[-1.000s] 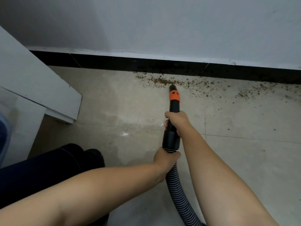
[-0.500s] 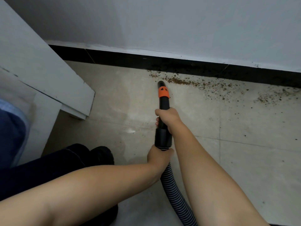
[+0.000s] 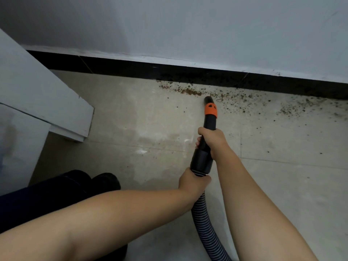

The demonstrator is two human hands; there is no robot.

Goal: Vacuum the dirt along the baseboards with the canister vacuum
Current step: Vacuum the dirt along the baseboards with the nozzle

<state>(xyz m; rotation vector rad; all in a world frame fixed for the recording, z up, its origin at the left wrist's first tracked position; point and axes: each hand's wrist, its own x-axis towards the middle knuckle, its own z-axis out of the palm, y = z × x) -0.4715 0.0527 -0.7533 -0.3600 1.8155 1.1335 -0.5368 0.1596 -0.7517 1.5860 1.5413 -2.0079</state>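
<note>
Both my hands grip the vacuum wand, its tip down by the dirt at the baseboard.

My right hand (image 3: 211, 141) wraps its fingers round the black wand (image 3: 204, 146) at about the middle of my view; my left hand (image 3: 193, 182), toward 6 o'clock of it, curls round the ribbed hose (image 3: 206, 228) just below the wand's wide collar. The hose runs off toward 5 o'clock. The nozzle (image 3: 208, 100), just past an orange band (image 3: 211, 109), points to 12 o'clock and sits at the edge of a brown line of dirt (image 3: 188, 90) on the tiled floor (image 3: 131, 119). More crumbs scatter toward 2 o'clock along the black baseboard (image 3: 120, 65). A grey cabinet (image 3: 33, 95) stands at 9 o'clock.
</note>
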